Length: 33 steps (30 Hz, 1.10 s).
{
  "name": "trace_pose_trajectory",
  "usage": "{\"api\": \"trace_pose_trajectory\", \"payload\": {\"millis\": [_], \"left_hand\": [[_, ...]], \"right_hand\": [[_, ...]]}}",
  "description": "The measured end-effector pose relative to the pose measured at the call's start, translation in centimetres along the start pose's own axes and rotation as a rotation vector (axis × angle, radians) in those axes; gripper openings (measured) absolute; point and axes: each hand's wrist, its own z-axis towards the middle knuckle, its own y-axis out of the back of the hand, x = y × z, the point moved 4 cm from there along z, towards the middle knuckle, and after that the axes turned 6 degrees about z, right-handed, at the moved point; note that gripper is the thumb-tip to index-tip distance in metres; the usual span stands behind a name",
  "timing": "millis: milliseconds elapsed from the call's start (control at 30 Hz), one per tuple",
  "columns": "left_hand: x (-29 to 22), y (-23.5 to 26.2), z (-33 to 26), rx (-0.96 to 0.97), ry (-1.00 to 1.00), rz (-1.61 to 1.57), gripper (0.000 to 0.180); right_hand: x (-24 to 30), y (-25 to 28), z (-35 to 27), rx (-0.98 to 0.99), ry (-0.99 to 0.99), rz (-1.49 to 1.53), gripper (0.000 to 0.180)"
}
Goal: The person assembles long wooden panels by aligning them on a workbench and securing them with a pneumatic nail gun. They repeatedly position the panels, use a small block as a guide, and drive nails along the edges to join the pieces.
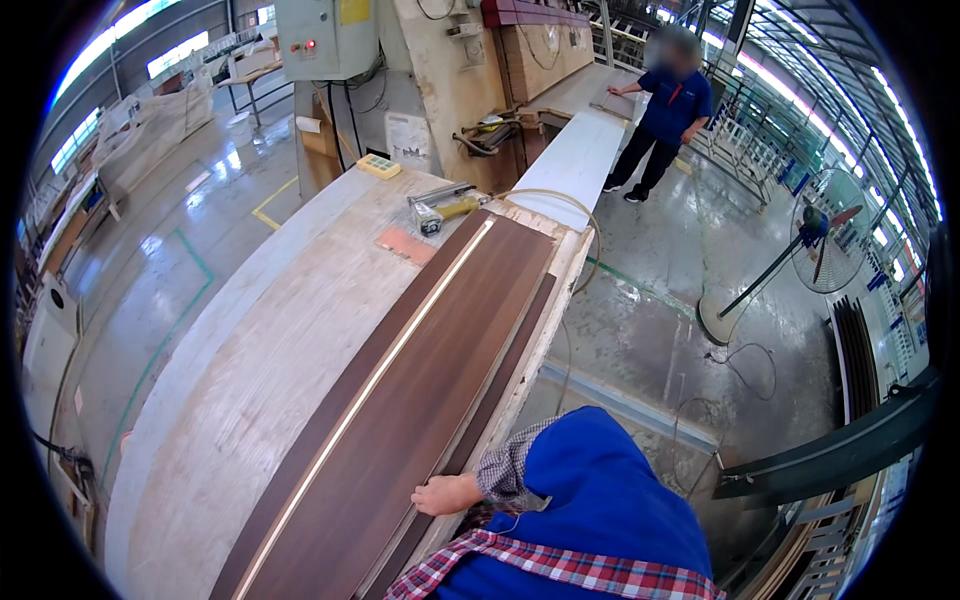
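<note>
one hand [447, 495] at right edge of brown panel [425, 380], broad tabletop [270, 370] leftward

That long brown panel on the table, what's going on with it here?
A person's right hand is at the right edge of the long brown panel; the left hand is out of view. Whether the right hand grips or rests there isn't clear. The panel lies on a worktable, with a pale strip running lengthwise along it. A yellow tool lies near its far end, and farther back a co-worker stands beside a white surface.
</note>
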Motion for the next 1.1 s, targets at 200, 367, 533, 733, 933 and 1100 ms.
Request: {"api": "trace_pose_trajectory", "payload": {"millis": [200, 367, 533, 733, 933, 1100], "left_hand": [[0.4, 1.7, 0.6, 0.089, 0.111, -0.074, 0.040], [3.7, 4.0, -3.8, 0.058, 0.417, 0.096, 0.047], [2.8, 10.4, 0.2, -0.057, 0.452, 0.206, 0.049], [-0.9, 15.3, 7.6, -0.083, 0.359, 0.308, 0.042], [4.3, 15.5, 8.6, -0.047, 0.421, 0.373, 0.046], [4.3, 16.4, 10.6, -0.044, 0.410, 0.303, 0.046]], "right_hand": [[-0.5, 3.9, 0.1, -0.056, 0.057, 0.049, 0.013], [-3.0, 8.9, -1.6, -0.171, 0.036, 0.094, 0.023], [-11.3, 12.3, -5.4, -0.283, -0.316, 0.045, 0.077], [-18.9, 14.4, -6.3, -0.397, -0.472, -0.048, 0.079], [-23.0, 12.6, -6.8, -0.433, -0.593, -0.033, 0.079], [-24.7, 12.4, -6.2, -0.469, -0.609, 0.015, 0.079]]}}
